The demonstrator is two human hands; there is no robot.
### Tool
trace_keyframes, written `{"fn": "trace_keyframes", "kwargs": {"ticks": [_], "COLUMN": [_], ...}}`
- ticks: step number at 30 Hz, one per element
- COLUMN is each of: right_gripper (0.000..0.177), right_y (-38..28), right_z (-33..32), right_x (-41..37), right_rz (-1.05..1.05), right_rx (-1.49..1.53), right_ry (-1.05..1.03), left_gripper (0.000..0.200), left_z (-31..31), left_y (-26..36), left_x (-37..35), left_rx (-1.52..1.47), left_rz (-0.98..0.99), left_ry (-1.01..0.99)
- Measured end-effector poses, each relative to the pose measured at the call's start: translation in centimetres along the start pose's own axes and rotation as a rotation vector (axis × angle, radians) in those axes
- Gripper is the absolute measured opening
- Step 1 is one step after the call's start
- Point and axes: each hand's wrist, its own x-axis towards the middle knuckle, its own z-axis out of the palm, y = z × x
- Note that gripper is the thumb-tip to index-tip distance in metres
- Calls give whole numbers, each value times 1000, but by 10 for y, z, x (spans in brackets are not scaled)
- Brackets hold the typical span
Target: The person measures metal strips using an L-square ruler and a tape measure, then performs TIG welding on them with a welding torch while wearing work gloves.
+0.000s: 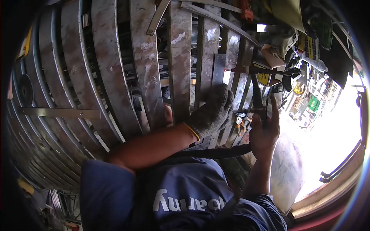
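My left hand (215, 109), in a dark grey knitted glove with a yellow cuff edge, rests on the slatted metal bench. Its fingers are together, curled at the lower end of a short flat metal bar (219, 69). My bare right hand (265, 133) grips the black handle of what looks like a TIG welding torch (257, 92), with the index finger stretched along it. The torch's tip points left, close beside the bar's right edge, where a bright patch shows. From the right hand a black cable (219, 153) runs left across my front.
Long metal slats (144, 77) with gaps between form the bench. A flat strip (61, 112) and a dark disc (25, 90) lie at left. Orange-handled pliers (241, 124) sit near my right hand. Cluttered tools and a plastic bottle (315, 63) are at upper right.
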Motion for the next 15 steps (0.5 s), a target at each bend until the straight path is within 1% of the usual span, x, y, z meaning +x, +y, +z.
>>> {"fn": "trace_keyframes", "kwargs": {"ticks": [2, 4, 10, 12, 15], "right_gripper": [78, 76, 71, 72, 72], "right_y": [-2, -2, 5, 1, 1], "right_z": [-1, -1, 4, 2, 4], "right_x": [-1, -1, 0, 1, 1], "right_rz": [20, 28, -53, -19, -10], "right_rx": [-20, -12, 49, 46, 60], "right_ry": [-21, -32, -34, -50, -47], "left_gripper": [56, 56, 55, 56, 55], "left_z": [-1, 4, 6, 3, 7], "left_y": [1, 5, 5, 6, 7], "left_x": [1, 0, -2, -1, -1], "left_rx": [-4, -11, -1, -2, -30], "left_rz": [1, -4, -14, -19, -34], "left_ry": [-37, -24, 33, -2, 40]}}
